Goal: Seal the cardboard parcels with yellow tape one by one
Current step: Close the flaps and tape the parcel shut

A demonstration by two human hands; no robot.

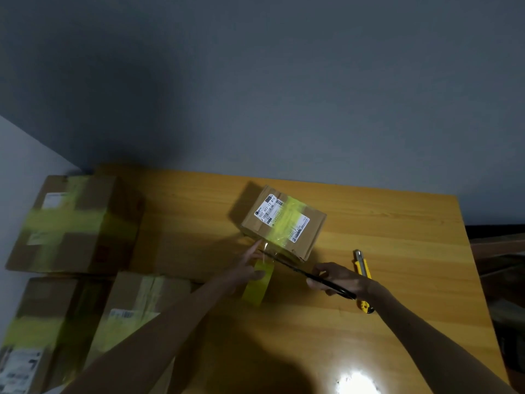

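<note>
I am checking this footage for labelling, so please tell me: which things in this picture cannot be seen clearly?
Head view only.
Label on the small box: print too small, partly taped over.
Boxes on the left: blurred; lower ones cut by the picture edge.
Scissors: handles hidden inside the right hand.
Knife: middle hidden behind the right hand.
Tape roll: partly covered by the left hand.

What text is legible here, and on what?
"502 602-12 815": shipping label on the small parcel; the digits are only just legible.
The rest of that label, barcodes included: too small to read.
Back-left label, middle label, front-left label: blurred, unreadable.
Utility knife: no text visible.
</note>
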